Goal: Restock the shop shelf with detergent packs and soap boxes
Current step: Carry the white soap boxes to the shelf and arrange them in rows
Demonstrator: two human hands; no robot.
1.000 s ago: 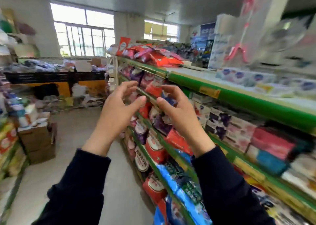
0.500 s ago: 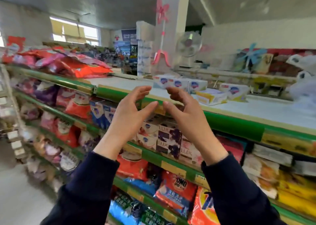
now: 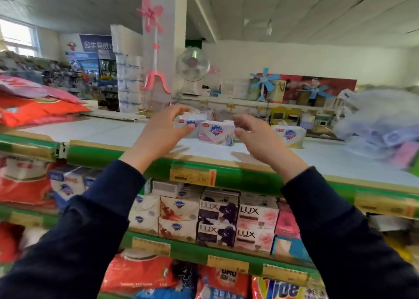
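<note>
Several white soap boxes with a blue shield logo stand on the white top shelf [image 3: 102, 132]. My left hand [image 3: 163, 133] is raised over the shelf with fingers spread, just in front of the leftmost soap box [image 3: 189, 126]. My right hand [image 3: 258, 137] is raised with curled, parted fingers, right of the middle soap box [image 3: 216, 132] and partly covering a box behind it. Another soap box [image 3: 289, 135] stands further right. Neither hand holds anything. Red and pink detergent packs [image 3: 34, 108] lie stacked at the shelf's left end.
The green shelf edge [image 3: 226, 176] carries yellow price tags. Below it stand Lux soap boxes [image 3: 256, 214] and more soap boxes [image 3: 179, 210], with red detergent bags [image 3: 140, 273] lower down. A blurred pale bag [image 3: 381, 119] lies at the right. Fans and a white pillar stand behind.
My view has swung right and up from the aisle to the top shelf. Both hands have moved apart and reached forward over the shelf toward the soap boxes.
</note>
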